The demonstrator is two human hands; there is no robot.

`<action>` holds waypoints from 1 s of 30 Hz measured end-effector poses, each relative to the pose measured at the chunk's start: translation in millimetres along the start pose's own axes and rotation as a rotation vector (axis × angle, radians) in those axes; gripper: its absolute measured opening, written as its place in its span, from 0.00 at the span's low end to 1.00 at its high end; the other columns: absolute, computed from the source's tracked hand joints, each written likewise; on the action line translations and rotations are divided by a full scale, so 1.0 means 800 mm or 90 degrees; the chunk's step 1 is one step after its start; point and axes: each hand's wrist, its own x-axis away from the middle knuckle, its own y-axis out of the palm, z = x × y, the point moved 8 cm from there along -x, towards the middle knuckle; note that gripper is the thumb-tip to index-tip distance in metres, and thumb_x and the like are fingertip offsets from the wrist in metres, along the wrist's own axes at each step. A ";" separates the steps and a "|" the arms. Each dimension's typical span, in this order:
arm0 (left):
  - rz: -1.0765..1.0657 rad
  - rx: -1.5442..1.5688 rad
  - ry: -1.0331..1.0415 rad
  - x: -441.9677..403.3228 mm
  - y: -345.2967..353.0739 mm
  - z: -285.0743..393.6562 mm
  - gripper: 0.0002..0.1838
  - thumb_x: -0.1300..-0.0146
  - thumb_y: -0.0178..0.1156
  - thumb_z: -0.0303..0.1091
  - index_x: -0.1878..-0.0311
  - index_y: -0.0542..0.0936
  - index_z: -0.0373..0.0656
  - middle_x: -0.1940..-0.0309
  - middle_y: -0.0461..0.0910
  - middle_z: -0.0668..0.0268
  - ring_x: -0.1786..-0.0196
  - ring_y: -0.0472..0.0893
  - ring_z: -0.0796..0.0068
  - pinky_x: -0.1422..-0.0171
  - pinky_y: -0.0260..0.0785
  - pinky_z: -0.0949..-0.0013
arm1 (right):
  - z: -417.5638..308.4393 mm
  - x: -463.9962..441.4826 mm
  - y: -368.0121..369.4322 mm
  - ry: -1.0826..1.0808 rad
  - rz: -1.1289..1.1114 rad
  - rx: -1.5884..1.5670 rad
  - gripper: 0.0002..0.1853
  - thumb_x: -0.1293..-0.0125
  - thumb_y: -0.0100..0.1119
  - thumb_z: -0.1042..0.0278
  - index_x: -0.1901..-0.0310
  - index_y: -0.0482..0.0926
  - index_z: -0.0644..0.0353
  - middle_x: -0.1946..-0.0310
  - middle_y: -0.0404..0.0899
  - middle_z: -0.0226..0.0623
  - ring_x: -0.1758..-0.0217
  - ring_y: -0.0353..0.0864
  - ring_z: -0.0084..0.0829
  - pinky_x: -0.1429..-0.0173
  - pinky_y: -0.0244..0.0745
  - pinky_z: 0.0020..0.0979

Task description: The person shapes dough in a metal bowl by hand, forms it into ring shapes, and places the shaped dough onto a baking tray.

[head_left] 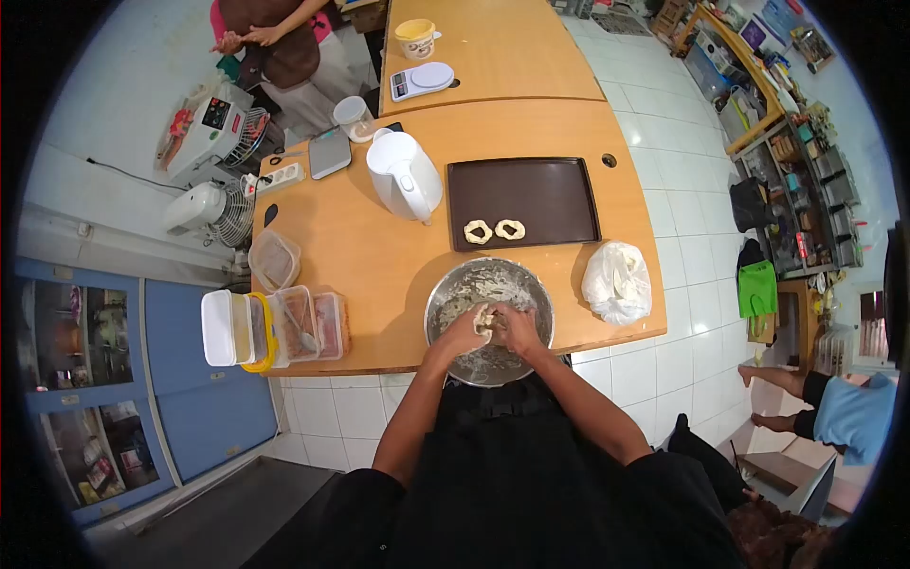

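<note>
Wd tbl [351, 256] – mtl bowl [488, 368], tray [521, 194], kettle [403, 175]

Small bakery-style kitchen. Dark brown rectangular baking tray [531, 194] toward right edge of light-wood table [351, 256], two pale dough rings [518, 230] on it. Round silver metal mixing bowl [537, 299] at near edge. Clear plastic food tubs [330, 327] at near left corner. White mixer-like machine [201, 135] beyond left edge.

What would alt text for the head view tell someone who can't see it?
A person's left hand and right hand work pale dough over a metal bowl. Beyond it, two dough rings lie on a dark tray beside a white kettle.
</note>
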 end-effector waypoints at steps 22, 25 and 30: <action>0.103 -0.119 -0.109 -0.011 -0.005 -0.004 0.16 0.50 0.63 0.32 0.57 0.80 0.38 0.62 0.82 0.49 0.57 0.82 0.50 0.53 0.72 0.57 | -0.009 0.017 -0.009 -0.087 0.044 0.123 0.28 0.48 0.60 0.74 0.42 0.69 0.50 0.61 0.80 0.43 0.50 0.77 0.44 0.41 0.63 0.44; 0.127 -0.052 -0.057 -0.002 -0.020 0.009 0.14 0.51 0.61 0.27 0.58 0.80 0.38 0.64 0.82 0.50 0.60 0.82 0.53 0.55 0.72 0.61 | -0.001 0.011 -0.007 -0.073 0.068 0.108 0.18 0.46 0.59 0.71 0.51 0.77 0.49 0.60 0.81 0.37 0.49 0.78 0.39 0.42 0.62 0.47; 0.166 -0.033 -0.015 0.016 -0.036 0.027 0.12 0.49 0.62 0.26 0.58 0.80 0.38 0.66 0.82 0.53 0.62 0.82 0.58 0.56 0.72 0.64 | -0.001 0.004 -0.008 -0.040 0.023 0.142 0.16 0.44 0.57 0.69 0.53 0.80 0.46 0.57 0.82 0.33 0.49 0.78 0.35 0.43 0.61 0.48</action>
